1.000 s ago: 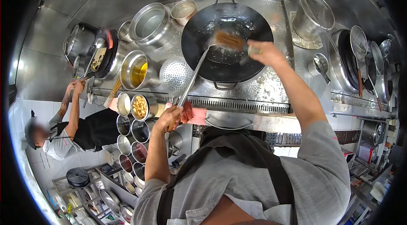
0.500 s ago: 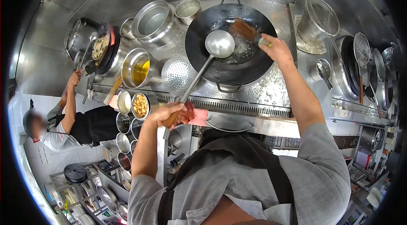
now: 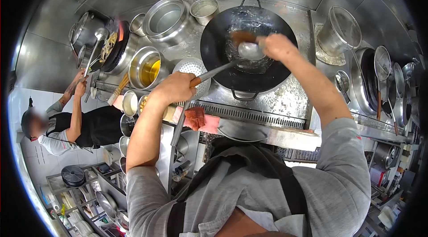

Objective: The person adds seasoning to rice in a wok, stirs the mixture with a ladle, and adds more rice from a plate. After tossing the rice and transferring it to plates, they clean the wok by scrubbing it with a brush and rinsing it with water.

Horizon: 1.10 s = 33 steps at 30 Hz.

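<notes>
My left hand (image 3: 176,88) is closed around the wooden grip of a steel ladle (image 3: 218,69). The ladle reaches across into a large black wok (image 3: 216,58), its bowl low inside, close to my right hand. Held over the wok, my right hand (image 3: 277,47) grips a brown wok brush (image 3: 244,37), blurred by motion, with its bristles toward the middle left. Wet sheen and some water show on the wok's inner surface. Below my left forearm and hand lies a perforated strainer (image 3: 201,86), partly covered, with its handle pointing toward me.
Left of the wok stand a pot of yellow oil (image 3: 149,69), a large steel pot (image 3: 166,18) and a smaller one (image 3: 204,10). A red cloth (image 3: 195,118) lies on the front ledge. At left, another person (image 3: 80,125) works at a second wok. Strainers (image 3: 343,27) stand right.
My left hand has moved forward and up, and the ladle bowl has gone right and lower into the wok. My right hand has swept left with the brush.
</notes>
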{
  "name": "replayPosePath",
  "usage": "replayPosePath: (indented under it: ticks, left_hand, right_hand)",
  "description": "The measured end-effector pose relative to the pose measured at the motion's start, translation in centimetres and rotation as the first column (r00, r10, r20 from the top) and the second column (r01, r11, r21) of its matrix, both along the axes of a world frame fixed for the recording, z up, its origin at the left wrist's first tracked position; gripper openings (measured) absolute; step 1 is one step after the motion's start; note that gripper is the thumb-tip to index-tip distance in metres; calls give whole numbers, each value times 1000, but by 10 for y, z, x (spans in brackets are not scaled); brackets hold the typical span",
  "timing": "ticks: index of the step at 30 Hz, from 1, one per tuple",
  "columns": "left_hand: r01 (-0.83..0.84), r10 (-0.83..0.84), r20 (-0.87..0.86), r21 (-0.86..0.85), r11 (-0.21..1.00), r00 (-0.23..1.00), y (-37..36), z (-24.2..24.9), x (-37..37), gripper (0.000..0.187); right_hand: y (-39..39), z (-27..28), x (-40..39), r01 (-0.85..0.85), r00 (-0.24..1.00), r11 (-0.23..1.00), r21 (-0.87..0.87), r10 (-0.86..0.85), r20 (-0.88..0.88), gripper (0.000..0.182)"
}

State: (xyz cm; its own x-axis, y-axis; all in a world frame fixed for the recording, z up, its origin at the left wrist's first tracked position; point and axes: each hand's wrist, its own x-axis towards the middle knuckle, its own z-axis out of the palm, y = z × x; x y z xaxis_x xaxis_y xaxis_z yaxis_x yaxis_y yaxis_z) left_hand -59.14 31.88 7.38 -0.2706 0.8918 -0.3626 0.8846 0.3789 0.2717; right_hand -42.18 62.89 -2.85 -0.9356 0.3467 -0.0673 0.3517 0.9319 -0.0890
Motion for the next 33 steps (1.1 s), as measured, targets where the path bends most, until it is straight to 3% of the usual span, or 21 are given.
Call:
replayPosePath:
  ticks: [1, 2, 5, 6, 7, 8, 10, 12, 14, 15, 16, 17, 18, 19, 20, 22, 23, 25, 28, 30, 33]
  left_hand:
    - [-47, 51, 49, -81, 996, 997, 6, 9, 5, 33]
    - [-87, 103, 90, -168, 982, 991, 9, 15, 7, 37]
    - [-152, 200, 267, -190, 970, 943, -3, 5, -1, 41]
    - [-155, 205, 269, -196, 968, 941, -18, -9, -5, 41]
    - [-318, 396, 545, -235, 918, 740, -39, -35, -12, 43]
    - [-442, 514, 745, -325, 836, 425, -60, -58, -16, 45]
    - [-439, 466, 876, -469, 767, -121, -97, -91, -11, 51]
    - [-453, 299, 891, -435, 778, -342, -118, -118, 2, 45]
    - [-545, 434, 889, -437, 716, -143, -121, -99, 18, 42]
    - [-543, 432, 890, -437, 717, -146, -118, -102, 21, 42]
    - [-589, 539, 817, -339, 734, 202, -116, -105, 24, 41]
    - [-600, 591, 620, -232, 766, 515, -114, -107, 25, 39]
    - [-602, 591, 619, -227, 766, 518, -113, -108, 25, 39]
    - [-594, 547, 511, -86, 800, 663, -112, -110, 24, 38]
    - [-555, 501, 374, 47, 831, 781, -112, -112, 25, 36]
    - [-530, 461, 314, 182, 828, 830, -116, -114, 31, 35]
    - [-480, 415, 269, 251, 841, 869, -118, -117, 32, 36]
    - [-433, 381, 215, 311, 846, 899, -117, -116, 35, 38]
    - [-440, 398, 192, 303, 845, 897, -114, -112, 36, 39]
    - [-442, 402, 193, 265, 857, 895, -111, -109, 37, 40]
    - [-311, 301, 85, 357, 881, 950, -117, -118, 34, 43]
  right_hand:
    - [0, -13, -4, -107, 975, 991, -80, 121, 186, 26]
    - [1, -17, -6, -107, 976, 991, -83, 121, 183, 26]
    - [22, -9, -11, 304, 951, 951, -62, -306, -35, 27]
    - [31, -15, -7, 341, 918, 936, -85, -351, -185, 27]
    - [35, -15, 3, 333, 870, 932, -146, -363, -333, 30]
    - [33, -16, 16, 317, 798, 926, -207, -378, -469, 33]
    - [28, -22, 38, 96, 975, 984, -150, -123, -186, 41]
    - [23, -27, 53, 198, 975, 963, -181, -212, -64, 45]
    - [37, -21, 68, 126, 985, 979, -162, -143, -99, 44]
    - [39, -12, 70, 185, 963, 960, -210, -220, -158, 46]
    - [37, -4, 72, 184, 963, 961, -207, -218, -158, 46]
    - [24, 14, 71, 314, 887, 818, -482, -435, -159, 46]
    - [17, 24, 70, 382, 776, 584, -716, -624, -94, 46]
    - [27, -27, 71, 121, 824, 840, -528, -382, -419, 46]
    - [13, -15, 68, 250, 946, 868, -428, -314, -85, 47]
    - [27, -29, 76, 82, 994, 985, -155, -92, -59, 45]
    - [25, -21, 80, 82, 994, 984, -161, -93, -60, 45]
    - [25, 11, 92, 212, 933, 932, -293, -282, -224, 44]
    - [7, 26, 96, 157, 841, 864, -478, -370, -394, 45]
    - [3, 9, 81, 172, 911, 852, -494, -328, -249, 46]
    - [18, -12, 62, 220, 959, 944, -245, -256, -122, 40]
